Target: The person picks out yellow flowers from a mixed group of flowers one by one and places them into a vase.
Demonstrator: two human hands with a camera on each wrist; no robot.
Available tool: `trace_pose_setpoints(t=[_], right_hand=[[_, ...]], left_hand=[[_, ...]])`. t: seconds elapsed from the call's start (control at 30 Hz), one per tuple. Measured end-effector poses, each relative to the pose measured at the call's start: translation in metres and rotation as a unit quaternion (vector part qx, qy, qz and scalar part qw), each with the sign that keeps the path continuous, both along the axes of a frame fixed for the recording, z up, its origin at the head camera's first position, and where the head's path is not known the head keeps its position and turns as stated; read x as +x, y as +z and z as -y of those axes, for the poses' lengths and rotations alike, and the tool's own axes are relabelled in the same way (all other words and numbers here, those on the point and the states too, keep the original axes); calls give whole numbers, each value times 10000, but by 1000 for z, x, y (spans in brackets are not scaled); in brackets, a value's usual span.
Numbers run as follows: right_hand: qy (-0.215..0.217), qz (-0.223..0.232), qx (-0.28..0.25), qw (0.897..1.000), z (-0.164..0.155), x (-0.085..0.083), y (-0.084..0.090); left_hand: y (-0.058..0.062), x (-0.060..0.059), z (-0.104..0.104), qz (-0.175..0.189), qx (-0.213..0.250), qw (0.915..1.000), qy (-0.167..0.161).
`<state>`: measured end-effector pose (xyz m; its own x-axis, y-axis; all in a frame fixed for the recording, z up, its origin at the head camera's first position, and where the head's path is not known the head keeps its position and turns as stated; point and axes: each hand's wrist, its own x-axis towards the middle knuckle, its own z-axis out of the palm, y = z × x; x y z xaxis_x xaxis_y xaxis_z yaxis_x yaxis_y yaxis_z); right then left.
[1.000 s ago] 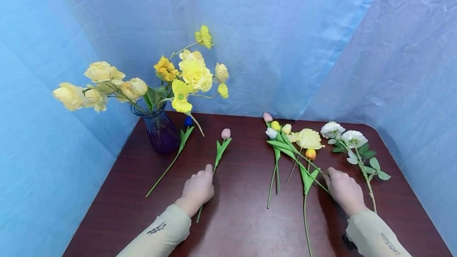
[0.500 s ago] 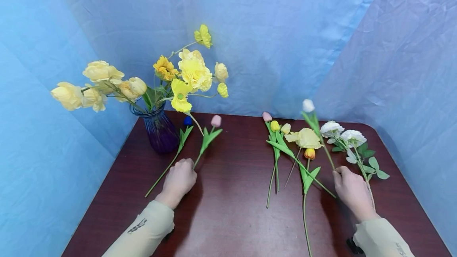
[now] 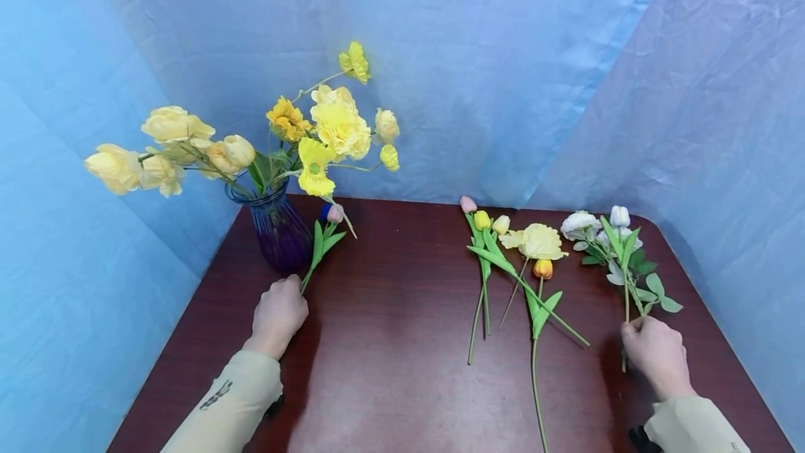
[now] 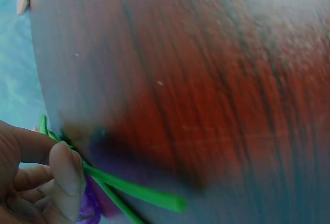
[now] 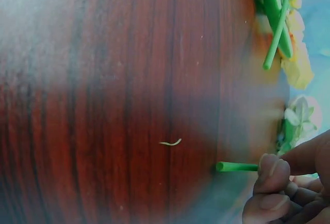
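My left hand (image 3: 279, 313) pinches the green stem of a pink tulip (image 3: 335, 214) low on the dark red table (image 3: 402, 369), just right of the purple glass vase (image 3: 277, 229). In the left wrist view the fingers (image 4: 56, 175) curl round that stem (image 4: 134, 190). A blue tulip (image 3: 325, 212) lies beside it. My right hand (image 3: 654, 354) grips the stem of a white tulip (image 3: 619, 216), laid over the white rose sprig (image 3: 581, 224) at the right. The right wrist view shows the stem's cut end (image 5: 234, 167) poking past the fingers (image 5: 270, 175).
The vase holds a spread of yellow flowers (image 3: 336, 128). A loose pile of stems with pink, yellow and orange tulips and a pale yellow bloom (image 3: 541, 242) lies centre right. Blue cloth (image 3: 503, 54) walls off the table on three sides.
My left hand has carried the pink tulip left towards the vase. My right hand lifted the white tulip out of the pile and brought it right, down onto the white rose sprig.
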<state>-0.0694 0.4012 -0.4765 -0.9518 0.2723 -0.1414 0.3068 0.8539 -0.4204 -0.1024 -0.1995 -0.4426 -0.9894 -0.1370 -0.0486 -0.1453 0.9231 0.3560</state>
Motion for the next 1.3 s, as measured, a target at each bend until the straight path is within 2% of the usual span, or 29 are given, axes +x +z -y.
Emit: trace_pose_setpoints(t=[0.13,0.23,0.37,0.47,0.6,0.67,0.83,0.93,1.07,1.17,1.3], right_hand=[[18,405,-310,9987,-2,1,0],[-140,265,-245,9992,0,1,4],[-267,-23,74,9996,14,0,16],[349,-20,227,9991,33,1,22],[1363,89,257,9903,66,7,19],[1582,196,224,9870,83,11,15],[1740,331,168,9841,109,20,5],[1862,266,253,9818,115,24,-2],[1933,252,353,9802,118,25,-6],[1927,251,273,9806,118,25,-7],[1862,206,104,9822,119,23,-9]], left_hand=[[-1,1,3,49,-4,10000,12],[-1,3,3,-4,-72,10000,3],[1,1,-5,-308,-244,9992,-112],[4,0,-18,-564,-387,9972,-293],[8,0,-41,-699,-521,9944,-595],[8,1,-54,-695,-593,9925,-809],[3,7,-87,-601,-680,9848,-1479],[-2,12,-106,-590,-621,9770,-1952],[-7,19,-127,-601,-574,9622,-2595],[-10,23,-143,-611,-665,9485,-3037],[-13,27,-165,-608,-826,9261,-3630]])
